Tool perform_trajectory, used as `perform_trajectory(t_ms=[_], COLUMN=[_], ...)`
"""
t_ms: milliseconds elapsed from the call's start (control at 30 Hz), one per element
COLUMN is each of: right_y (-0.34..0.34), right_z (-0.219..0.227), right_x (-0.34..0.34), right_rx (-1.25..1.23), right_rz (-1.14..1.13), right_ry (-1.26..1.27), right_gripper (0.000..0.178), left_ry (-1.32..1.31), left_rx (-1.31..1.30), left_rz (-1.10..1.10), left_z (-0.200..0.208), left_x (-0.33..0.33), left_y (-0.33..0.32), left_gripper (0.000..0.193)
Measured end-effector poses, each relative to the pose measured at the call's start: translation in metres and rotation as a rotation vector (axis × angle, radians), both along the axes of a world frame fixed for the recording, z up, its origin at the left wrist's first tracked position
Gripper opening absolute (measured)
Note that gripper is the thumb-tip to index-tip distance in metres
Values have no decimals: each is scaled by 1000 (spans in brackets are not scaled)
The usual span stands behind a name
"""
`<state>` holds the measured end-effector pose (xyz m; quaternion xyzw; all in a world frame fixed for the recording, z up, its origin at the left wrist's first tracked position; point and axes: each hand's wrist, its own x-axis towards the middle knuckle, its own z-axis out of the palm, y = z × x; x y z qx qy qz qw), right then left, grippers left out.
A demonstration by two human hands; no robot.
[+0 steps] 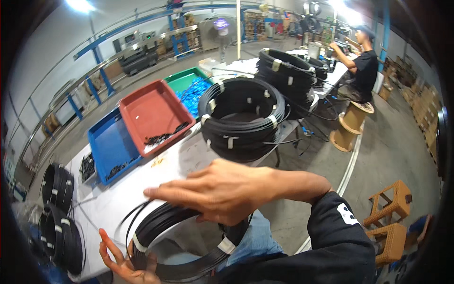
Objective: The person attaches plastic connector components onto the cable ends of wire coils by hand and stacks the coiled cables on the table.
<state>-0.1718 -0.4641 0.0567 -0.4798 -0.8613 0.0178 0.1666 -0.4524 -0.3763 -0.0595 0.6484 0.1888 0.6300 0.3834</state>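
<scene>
A long white table (123, 189) runs from the lower left up toward the back of a workshop, and most of the things rest on it. The biggest of them are the stacks of black cable coils: one tall stack (243, 116) near the middle of the table, bound with white tape strips, and another stack (286, 75) just behind it. Next come three trays side by side along the table's left part: a red tray (151, 106) with a few dark bits at its near edge, a blue tray (111, 142) to its left, and a green tray (182, 80) behind, with a heap of blue pieces (194, 94) in it. At the far left edge more taped black coils (59, 213) stand on edge. A second person in a black shirt (362, 64) sits at the far end of the table on a wooden spool (350, 125), and two orange wicker stools (390, 213) stand on the floor at right. Close to the camera, a black cable coil (184, 246) with white tape wraps hangs just off the table's near edge, over the person's lap. The right hand (220, 191) lies across its top, fingers stretched left and thumb tucked under, gripping the loop. The left hand (123, 262) supports the coil's lower left rim, fingers spread open against it.
</scene>
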Motion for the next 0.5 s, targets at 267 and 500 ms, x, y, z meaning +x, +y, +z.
perform_trajectory(t_ms=[267,500], right_y=[24,47], right_z=[-49,-43], right_x=[49,38], right_rx=[-59,-115], right_rz=[-80,-208], right_ry=[340,571], right_gripper=[107,91], left_ry=[187,240], left_rx=[-355,-225], left_rz=[-113,-242], left_z=[16,60], left_x=[25,45], left_y=[36,114], left_gripper=[107,100])
